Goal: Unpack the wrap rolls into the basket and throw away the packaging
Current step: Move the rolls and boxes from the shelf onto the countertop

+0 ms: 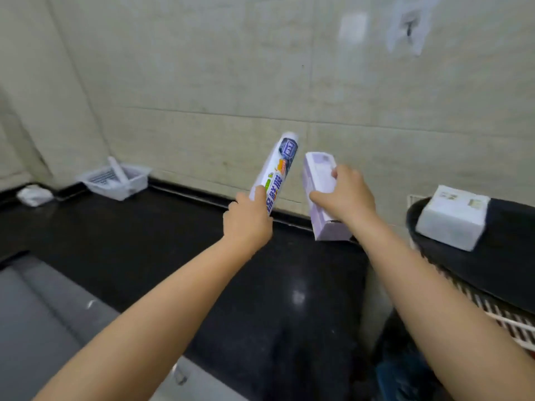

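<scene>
My left hand (247,219) grips the lower end of a white wrap roll (278,172) with coloured print, tilted up toward the wall. Just to its right, my right hand (343,195) holds a pale purple carton (318,180), the roll's packaging, above the black counter. A white slotted basket (115,180) stands far left against the wall with one white roll (118,170) leaning inside it. At the right, a white box (453,217) lies on top of a black bin (492,256).
The black counter (162,235) runs along a tiled wall. A crumpled white wrapper or cloth (34,195) lies left of the basket. A grey sink (37,319) is at lower left. A white slatted rack (503,314) shows below the bin.
</scene>
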Demonstrator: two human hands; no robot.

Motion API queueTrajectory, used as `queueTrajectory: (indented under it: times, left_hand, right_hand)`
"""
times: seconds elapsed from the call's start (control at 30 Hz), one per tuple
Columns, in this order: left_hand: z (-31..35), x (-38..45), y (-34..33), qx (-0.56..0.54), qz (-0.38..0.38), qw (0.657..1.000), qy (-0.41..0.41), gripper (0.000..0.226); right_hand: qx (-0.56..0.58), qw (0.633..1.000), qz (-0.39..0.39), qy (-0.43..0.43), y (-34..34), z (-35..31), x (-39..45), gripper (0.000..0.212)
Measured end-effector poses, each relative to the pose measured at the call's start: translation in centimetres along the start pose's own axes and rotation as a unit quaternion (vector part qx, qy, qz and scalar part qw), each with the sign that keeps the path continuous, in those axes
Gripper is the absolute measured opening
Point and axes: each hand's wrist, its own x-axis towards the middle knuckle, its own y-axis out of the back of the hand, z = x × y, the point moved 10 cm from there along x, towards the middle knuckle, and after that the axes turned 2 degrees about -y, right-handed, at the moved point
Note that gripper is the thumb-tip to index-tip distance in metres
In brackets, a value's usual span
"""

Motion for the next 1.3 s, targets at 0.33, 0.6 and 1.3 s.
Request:
queueTrajectory:
  times: [0.33, 0.6, 1.3]
  left_hand:
    - [-31.0, -0.6, -6.8, 0.182, -0.106, 0.974, 0.078, 0.051]
    - [-40.1, 3.5, -16.5, 0.150, -0.191, 0.964, 0.106, 0.051]
    - [-41.6, 10.9, -23.7, 0.104, -0.253, 0.962, -0.023, 0.048]
  right_hand:
    - [-0.025, 0.984, -0.175, -0.026, -30.2, -10.4, -4.5, 0.055]
    - [-0.072, 0.968, -0.235, -0.049, -43.9, -10.1, -3.2, 0.054]
    - [-0.221, 0.950, -0.217, -0.046, -51.4, -9.3, 1.7, 0.061]
